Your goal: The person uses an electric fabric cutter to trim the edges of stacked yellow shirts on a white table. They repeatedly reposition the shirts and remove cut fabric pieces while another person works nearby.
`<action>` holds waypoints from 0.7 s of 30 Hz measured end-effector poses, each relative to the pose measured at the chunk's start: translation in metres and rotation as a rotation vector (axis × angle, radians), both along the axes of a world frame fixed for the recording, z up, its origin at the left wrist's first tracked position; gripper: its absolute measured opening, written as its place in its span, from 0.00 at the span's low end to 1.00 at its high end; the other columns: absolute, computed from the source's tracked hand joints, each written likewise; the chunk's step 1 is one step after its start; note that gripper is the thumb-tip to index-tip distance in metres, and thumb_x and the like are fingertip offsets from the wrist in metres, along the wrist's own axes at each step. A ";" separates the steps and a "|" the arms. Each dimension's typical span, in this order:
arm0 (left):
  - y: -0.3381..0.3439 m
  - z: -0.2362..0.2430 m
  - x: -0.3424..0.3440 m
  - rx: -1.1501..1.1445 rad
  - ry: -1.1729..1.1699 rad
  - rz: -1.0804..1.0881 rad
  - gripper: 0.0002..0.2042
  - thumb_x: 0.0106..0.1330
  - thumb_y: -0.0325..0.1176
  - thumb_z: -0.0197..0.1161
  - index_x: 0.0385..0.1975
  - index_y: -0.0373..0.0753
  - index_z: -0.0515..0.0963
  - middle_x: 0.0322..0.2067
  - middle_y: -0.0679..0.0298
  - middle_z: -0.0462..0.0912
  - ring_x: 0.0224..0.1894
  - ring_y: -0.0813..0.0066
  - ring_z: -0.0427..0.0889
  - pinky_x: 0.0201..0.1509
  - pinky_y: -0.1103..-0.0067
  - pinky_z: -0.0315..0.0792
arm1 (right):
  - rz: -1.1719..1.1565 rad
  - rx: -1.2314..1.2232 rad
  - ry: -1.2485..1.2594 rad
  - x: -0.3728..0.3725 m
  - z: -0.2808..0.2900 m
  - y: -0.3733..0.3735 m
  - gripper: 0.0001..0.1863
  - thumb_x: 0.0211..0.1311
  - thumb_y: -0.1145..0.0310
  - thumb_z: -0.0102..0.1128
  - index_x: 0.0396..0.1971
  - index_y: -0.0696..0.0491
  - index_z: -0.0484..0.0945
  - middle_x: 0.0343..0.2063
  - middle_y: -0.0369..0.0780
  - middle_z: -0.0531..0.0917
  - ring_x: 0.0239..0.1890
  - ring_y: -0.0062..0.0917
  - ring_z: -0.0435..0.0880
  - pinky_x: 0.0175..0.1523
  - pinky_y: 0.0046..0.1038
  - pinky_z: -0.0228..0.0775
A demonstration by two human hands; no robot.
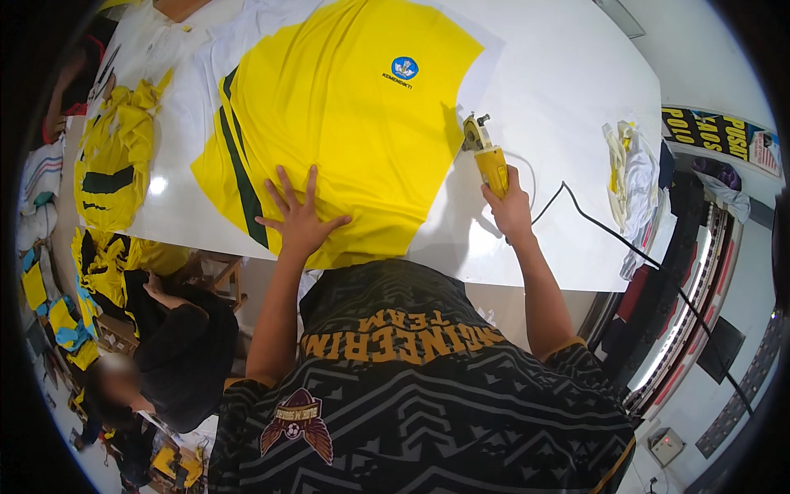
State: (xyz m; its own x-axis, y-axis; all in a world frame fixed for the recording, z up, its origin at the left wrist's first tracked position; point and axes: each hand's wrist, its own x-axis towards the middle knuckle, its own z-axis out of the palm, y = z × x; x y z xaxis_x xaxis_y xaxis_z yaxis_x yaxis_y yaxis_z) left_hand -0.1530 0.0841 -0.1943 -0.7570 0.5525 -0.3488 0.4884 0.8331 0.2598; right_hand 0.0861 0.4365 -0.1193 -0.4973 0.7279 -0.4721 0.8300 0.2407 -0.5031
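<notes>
A large yellow fabric panel with dark green stripes on its left side and a small blue emblem is spread over the white table. My left hand lies flat on its near part, fingers spread wide. In my right hand is a yellow handheld electric fabric cutter, gripped round its body. The metal cutting head is at the right edge of the yellow panel; whether it touches the cloth I cannot tell. White fabric shows beneath the panel's upper right edge.
A black power cord runs from the cutter off to the right. White scraps sit at the table's right edge, and crumpled yellow cloth lies at its left. A co-worker in black is at the lower left, beside more yellow fabric.
</notes>
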 end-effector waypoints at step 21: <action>0.010 0.019 -0.005 -0.001 -0.147 -0.011 0.63 0.51 0.74 0.77 0.87 0.66 0.49 0.87 0.47 0.21 0.85 0.27 0.18 0.60 0.08 0.36 | -0.380 0.073 0.052 -0.120 -0.007 -0.025 0.31 0.69 0.52 0.68 0.60 0.53 0.65 0.39 0.58 0.88 0.32 0.51 0.92 0.34 0.45 0.85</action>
